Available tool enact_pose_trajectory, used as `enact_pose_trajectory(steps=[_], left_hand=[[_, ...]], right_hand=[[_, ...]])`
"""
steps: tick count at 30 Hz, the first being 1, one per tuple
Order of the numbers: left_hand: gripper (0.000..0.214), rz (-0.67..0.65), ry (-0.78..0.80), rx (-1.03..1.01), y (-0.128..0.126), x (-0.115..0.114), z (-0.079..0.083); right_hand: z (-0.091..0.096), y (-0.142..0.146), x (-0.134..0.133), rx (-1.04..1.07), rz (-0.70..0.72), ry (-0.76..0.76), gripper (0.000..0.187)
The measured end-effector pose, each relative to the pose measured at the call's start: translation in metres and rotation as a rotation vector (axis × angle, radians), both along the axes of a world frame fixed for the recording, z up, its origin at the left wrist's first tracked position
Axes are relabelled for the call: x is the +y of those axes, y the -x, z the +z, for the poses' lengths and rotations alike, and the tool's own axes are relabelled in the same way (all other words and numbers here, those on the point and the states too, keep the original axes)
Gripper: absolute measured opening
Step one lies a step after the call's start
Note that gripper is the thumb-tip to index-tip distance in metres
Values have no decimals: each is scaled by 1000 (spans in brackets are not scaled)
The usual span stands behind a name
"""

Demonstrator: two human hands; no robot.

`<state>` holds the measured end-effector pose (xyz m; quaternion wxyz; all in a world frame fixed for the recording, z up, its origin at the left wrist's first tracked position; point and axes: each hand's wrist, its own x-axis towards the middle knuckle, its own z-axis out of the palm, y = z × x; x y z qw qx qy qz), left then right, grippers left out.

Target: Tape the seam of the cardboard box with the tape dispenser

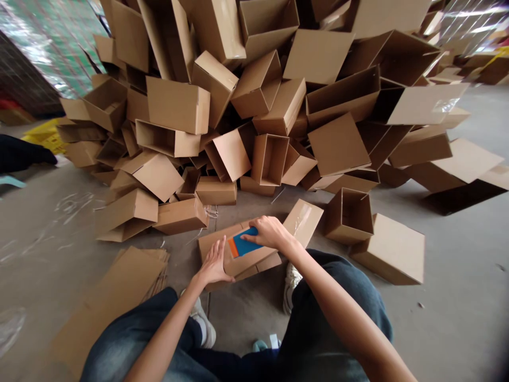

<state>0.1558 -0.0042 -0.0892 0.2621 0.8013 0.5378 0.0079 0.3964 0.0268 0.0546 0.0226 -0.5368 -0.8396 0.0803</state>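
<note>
In front of me a flattish brown cardboard box [250, 262] lies on the floor between my feet. My left hand [214, 262] rests on its left part with the fingers spread. My right hand [267, 232] grips a flat blue tool with an orange front edge [244, 243], held against the box's top face. The exact kind of tool is hard to make out. An end flap with shiny tape [304, 220] sticks out at the box's far right.
A high heap of brown cardboard boxes [178, 106], many open, rises ahead. Two more boxes [392, 249] sit to the right. Flat cardboard sheets [115, 292] are stacked at the left. A yellow crate [45, 136] stands far left, and plastic strips [75, 201] litter the floor.
</note>
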Motion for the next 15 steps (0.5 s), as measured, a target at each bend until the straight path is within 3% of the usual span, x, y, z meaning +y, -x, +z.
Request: enact_pose_trajectory(steps=[8,15], left_hand=[[149,2,36,58,55,18,13],[151,24,93,73,86,13,-1]], right_hand=[[-4,21,-5,81,-5,77,60],[-22,46,-5,106,9,132,56]])
